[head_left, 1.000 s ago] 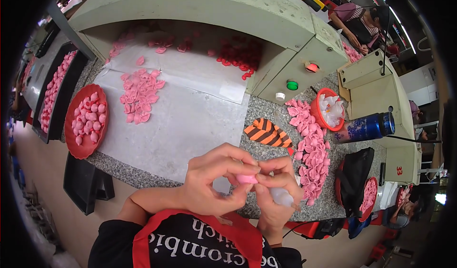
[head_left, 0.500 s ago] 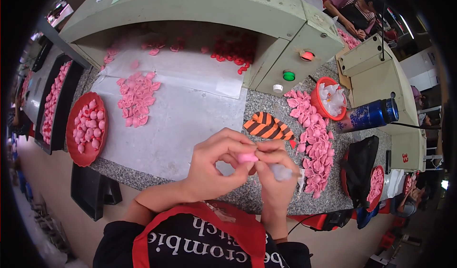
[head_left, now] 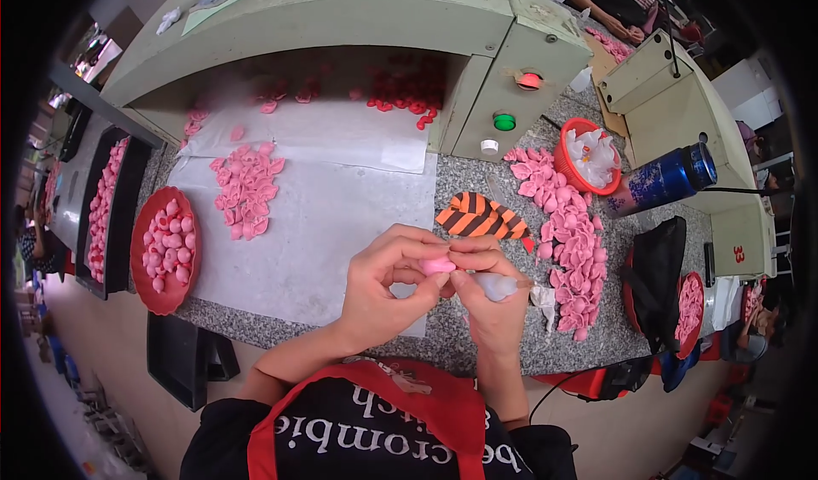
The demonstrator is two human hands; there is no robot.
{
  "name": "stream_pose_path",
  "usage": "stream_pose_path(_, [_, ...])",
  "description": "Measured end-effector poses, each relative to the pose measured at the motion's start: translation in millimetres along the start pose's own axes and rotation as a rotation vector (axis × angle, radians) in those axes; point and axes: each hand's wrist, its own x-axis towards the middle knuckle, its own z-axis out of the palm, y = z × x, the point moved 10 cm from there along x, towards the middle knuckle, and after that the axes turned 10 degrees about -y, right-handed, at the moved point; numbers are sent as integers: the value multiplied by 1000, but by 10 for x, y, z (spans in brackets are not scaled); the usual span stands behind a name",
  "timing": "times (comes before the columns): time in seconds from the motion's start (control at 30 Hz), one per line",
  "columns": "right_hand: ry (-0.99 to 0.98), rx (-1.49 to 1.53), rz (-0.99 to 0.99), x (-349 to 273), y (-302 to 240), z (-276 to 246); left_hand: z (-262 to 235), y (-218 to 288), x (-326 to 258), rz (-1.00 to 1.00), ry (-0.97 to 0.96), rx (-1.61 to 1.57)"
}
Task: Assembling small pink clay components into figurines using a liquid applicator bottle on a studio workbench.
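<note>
Both hands meet over the near edge of the worktable, fingertips almost touching. My left hand (head_left: pixel 377 291) is closed, pinching a small rounded pink piece (head_left: pixel 437 265) between thumb and fingers. Against the right side of that piece, my right hand (head_left: pixel 497 322) presses its fingertips. Tucked in the right palm is a small translucent white pouch (head_left: pixel 498 287), its end pointing right. Just beyond the hands lies an orange-and-black striped cloth piece (head_left: pixel 479 216). A long pile of pink petal-shaped pieces (head_left: pixel 573 258) stretches along the right, and another pink petal pile (head_left: pixel 245 192) rests on white paper (head_left: pixel 332 224).
A red dish (head_left: pixel 170 290) of pink balls stands left, beside a black tray (head_left: pixel 111 288). Behind is a grey-green open-fronted box (head_left: pixel 341 20). At right are a red basket (head_left: pixel 580 183) of white pouches, a blue bottle (head_left: pixel 660 182) and a black bag (head_left: pixel 656 275).
The view has shifted slightly. Both hands keep hold of the pink piece; the right fingers have closed in a little around it, and the pouch stays in the right palm.
</note>
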Motion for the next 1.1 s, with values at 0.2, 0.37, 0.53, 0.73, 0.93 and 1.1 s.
stream_pose_path(0.2, [-4, -67, -37, -16, -53, 10, 10, 13, -8, 3, -13, 17])
stream_pose_path(0.37, [11, -118, -1, -10, -38, -33, 34, -260, -22, -182, -53, -236])
stream_pose_path(0.53, [177, -416, -56, -66, -263, -133, 210, -717, -77, -478, 44, -1068])
stream_pose_path(0.73, [136, -629, -153, -137, -337, -47, 370, -663, -71, -460, -191, -1044])
stream_pose_path(0.93, [165, -679, -177, -114, -390, 22, 414, -651, -55, -420, -230, -1162])
stream_pose_path(1.1, [143, -696, -166, -97, -411, 86, 355, -743, -98, -415, -158, -1127])
